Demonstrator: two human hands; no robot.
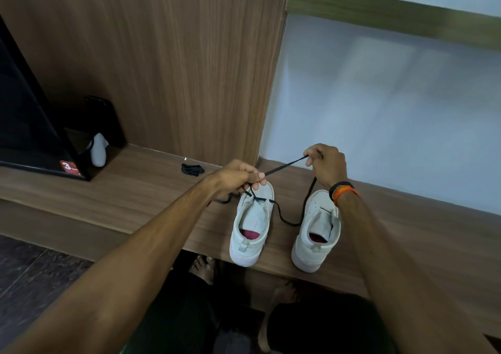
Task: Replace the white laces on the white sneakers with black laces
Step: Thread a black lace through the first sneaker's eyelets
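We've got two white sneakers side by side on the wooden tabletop (151, 191), heels toward us: the left sneaker (250, 226) sits directly under our left hand (235, 177), and the right sneaker (317, 231) just below our right hand (326, 164). Left-hand fingers (257, 176) are curled and pinching the black lace (284, 168) right at the toe end of the left sneaker's eyelets, where one bar of lace already crosses the lowest pair. From those fingers the lace runs taut up and to the right, straight to our right-hand fingers (314, 156), which are closed in a pinch on it near its end. Past the right-hand fingers the lace drops beside the wrist w/ its black and orange bands (344, 191), hangs slack btwn the two sneakers, touches the tabletop and curves back to the left sneaker. A short tail of lace pokes out left of the left-hand fingers, onto the tabletop. A second black lace bundle (192, 169) lies well left of both hands, near the wood panel (162, 69). Right sneaker shows a dark line low in its eyelets; can't tell more.
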